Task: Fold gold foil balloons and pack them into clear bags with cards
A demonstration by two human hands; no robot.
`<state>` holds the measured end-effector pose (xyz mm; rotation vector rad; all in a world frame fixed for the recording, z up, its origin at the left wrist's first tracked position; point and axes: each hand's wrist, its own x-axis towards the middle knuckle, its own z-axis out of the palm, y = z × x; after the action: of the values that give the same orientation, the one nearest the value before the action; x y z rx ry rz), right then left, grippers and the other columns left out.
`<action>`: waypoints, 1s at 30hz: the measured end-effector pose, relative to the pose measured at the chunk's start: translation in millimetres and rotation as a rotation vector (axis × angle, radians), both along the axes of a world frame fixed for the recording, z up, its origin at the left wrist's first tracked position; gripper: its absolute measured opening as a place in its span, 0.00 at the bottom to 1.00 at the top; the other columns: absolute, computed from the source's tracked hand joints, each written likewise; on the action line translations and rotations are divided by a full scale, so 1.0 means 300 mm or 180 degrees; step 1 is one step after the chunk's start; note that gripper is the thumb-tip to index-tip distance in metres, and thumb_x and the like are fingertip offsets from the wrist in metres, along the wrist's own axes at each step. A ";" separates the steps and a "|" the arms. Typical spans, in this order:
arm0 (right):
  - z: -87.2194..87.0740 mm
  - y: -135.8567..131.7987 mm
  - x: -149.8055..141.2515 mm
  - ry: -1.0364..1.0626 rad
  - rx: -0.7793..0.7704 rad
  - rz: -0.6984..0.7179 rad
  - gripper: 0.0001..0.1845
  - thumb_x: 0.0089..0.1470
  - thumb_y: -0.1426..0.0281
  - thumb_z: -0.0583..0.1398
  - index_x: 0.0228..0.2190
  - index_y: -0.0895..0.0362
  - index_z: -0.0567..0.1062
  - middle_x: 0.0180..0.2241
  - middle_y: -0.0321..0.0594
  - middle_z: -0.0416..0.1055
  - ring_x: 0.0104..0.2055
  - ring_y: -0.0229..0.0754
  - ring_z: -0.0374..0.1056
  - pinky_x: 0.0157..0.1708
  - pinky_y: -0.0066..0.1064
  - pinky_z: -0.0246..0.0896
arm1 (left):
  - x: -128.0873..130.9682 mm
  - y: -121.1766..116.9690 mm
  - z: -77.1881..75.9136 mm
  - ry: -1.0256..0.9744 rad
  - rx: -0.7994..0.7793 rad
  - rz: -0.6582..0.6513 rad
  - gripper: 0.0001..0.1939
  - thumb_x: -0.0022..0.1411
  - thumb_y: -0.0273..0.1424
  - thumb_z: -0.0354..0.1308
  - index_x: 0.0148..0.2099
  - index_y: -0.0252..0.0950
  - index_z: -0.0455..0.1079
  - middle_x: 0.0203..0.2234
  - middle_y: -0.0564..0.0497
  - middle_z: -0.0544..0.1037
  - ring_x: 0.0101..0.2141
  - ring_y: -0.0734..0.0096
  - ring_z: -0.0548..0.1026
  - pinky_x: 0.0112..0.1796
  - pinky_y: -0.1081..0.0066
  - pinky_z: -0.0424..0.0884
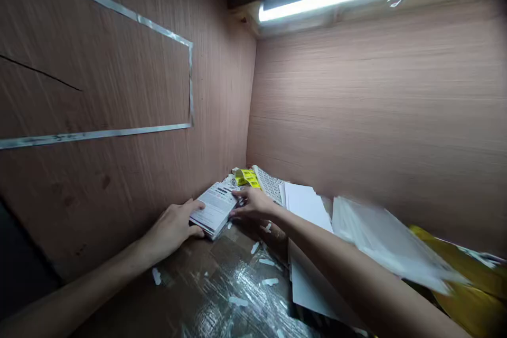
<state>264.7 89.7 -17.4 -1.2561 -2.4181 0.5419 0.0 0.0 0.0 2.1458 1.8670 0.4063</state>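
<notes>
Two bare forearms reach into a wood-laminate cubicle, and both hands meet on a stack of printed sheets [213, 209] near the back corner. The stack lies just left of the centre of the pile, with its white, grey-printed top facing up. Its long axis is hard to judge at this angle, but it seems to run from near the left wall back towards the corner.

The left hand [170, 229] sits at the stack's near-left edge, its thumb [194, 205] over the top and its fingers curled around the edge, clenched on the sheets. The right hand [253, 205] comes in from the right and reaches over the far side, with its fingers [236, 212] lying across the top. Whether it is pressing or actually gripping, I cannot tell. The left hand is the nearer to the stack's near edge; the right is nearer the clutter behind it.

Just beyond are a yellow label roll [245, 178] and a grey gridded sheet [268, 185]. To the right lie white paper sheets [307, 206], a motion-blurred white sheet [388, 243] and a yellow mailer [463, 285]. Below, scraps of tape [269, 282] dot a brown surface under plastic film [233, 285].
</notes>
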 end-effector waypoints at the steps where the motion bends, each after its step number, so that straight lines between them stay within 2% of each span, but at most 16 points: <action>1: -0.006 -0.007 0.012 0.0018 0.0003 0.0000 0.48 0.47 0.51 0.72 0.63 0.62 0.70 0.58 0.47 0.69 0.58 0.54 0.68 0.55 0.36 0.62 | 0.003 0.001 0.005 0.0032 -0.0006 -0.0031 0.33 0.56 0.38 0.67 0.63 0.41 0.68 0.51 0.51 0.75 0.49 0.63 0.73 0.46 0.71 0.64; 6: -0.031 -0.013 0.060 0.0220 0.0043 0.0021 0.44 0.51 0.52 0.70 0.62 0.62 0.71 0.59 0.47 0.69 0.60 0.51 0.67 0.60 0.35 0.58 | -0.005 0.025 0.001 -0.0270 -0.0002 -0.0138 0.28 0.53 0.41 0.68 0.56 0.44 0.73 0.38 0.55 0.78 0.41 0.65 0.75 0.42 0.71 0.65; 7: -0.036 -0.007 0.066 0.0278 0.0043 0.0028 0.44 0.51 0.52 0.70 0.62 0.61 0.72 0.59 0.47 0.69 0.61 0.50 0.67 0.61 0.34 0.58 | -0.014 0.036 -0.009 -0.0428 -0.0010 -0.0147 0.28 0.52 0.41 0.68 0.56 0.44 0.73 0.39 0.54 0.78 0.42 0.64 0.75 0.43 0.70 0.65; 11: -0.055 0.016 0.076 0.0453 0.0020 0.0039 0.41 0.53 0.51 0.69 0.62 0.60 0.72 0.59 0.43 0.69 0.60 0.46 0.67 0.61 0.33 0.59 | -0.067 0.082 -0.061 -0.0930 -0.0050 -0.0141 0.32 0.51 0.42 0.68 0.58 0.43 0.73 0.52 0.52 0.76 0.54 0.62 0.73 0.53 0.71 0.65; 14: -0.064 0.012 0.063 0.0473 0.0095 0.0046 0.39 0.53 0.53 0.69 0.61 0.60 0.73 0.58 0.44 0.70 0.60 0.47 0.68 0.61 0.35 0.59 | -0.096 0.088 -0.075 -0.0966 0.0039 -0.0139 0.35 0.50 0.44 0.69 0.61 0.46 0.72 0.51 0.55 0.76 0.52 0.64 0.74 0.52 0.71 0.67; 18: -0.055 -0.018 0.037 0.0462 0.0246 -0.0055 0.36 0.55 0.56 0.68 0.61 0.58 0.73 0.58 0.44 0.70 0.59 0.49 0.68 0.60 0.35 0.59 | -0.103 0.062 -0.050 -0.0930 0.0156 -0.0249 0.37 0.51 0.43 0.70 0.64 0.48 0.69 0.53 0.59 0.76 0.51 0.69 0.75 0.52 0.74 0.69; 20: -0.046 -0.033 0.033 0.0435 0.0281 -0.0134 0.38 0.55 0.57 0.68 0.63 0.58 0.71 0.57 0.45 0.71 0.57 0.50 0.69 0.58 0.36 0.61 | -0.104 0.051 -0.035 -0.0992 0.0187 -0.0254 0.39 0.52 0.44 0.69 0.65 0.45 0.67 0.57 0.56 0.74 0.52 0.69 0.75 0.52 0.75 0.71; 23: -0.039 -0.049 0.042 0.0374 0.0268 -0.0249 0.43 0.55 0.57 0.68 0.67 0.56 0.66 0.54 0.46 0.73 0.53 0.53 0.72 0.55 0.40 0.64 | -0.114 0.045 -0.017 -0.0929 0.0280 -0.0176 0.41 0.53 0.46 0.68 0.67 0.41 0.65 0.57 0.53 0.74 0.53 0.68 0.75 0.50 0.74 0.73; 27: -0.023 -0.087 0.061 0.0378 0.0430 -0.0199 0.43 0.55 0.62 0.67 0.68 0.60 0.64 0.62 0.46 0.65 0.63 0.53 0.64 0.64 0.40 0.56 | -0.121 0.019 0.002 -0.0429 0.0500 -0.0135 0.41 0.53 0.50 0.67 0.66 0.40 0.66 0.56 0.52 0.75 0.53 0.62 0.74 0.52 0.68 0.73; 30: 0.011 -0.157 0.084 0.0382 0.0619 -0.0144 0.37 0.58 0.64 0.64 0.66 0.62 0.66 0.63 0.44 0.64 0.65 0.49 0.62 0.66 0.38 0.55 | -0.089 -0.052 0.010 -0.0065 0.0850 -0.0123 0.40 0.55 0.52 0.66 0.65 0.39 0.67 0.57 0.51 0.74 0.55 0.58 0.73 0.56 0.62 0.70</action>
<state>290.0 42.5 -14.1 -1.1592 -2.2759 0.3488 -26.7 -15.7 3.1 2.3306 1.8460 0.7020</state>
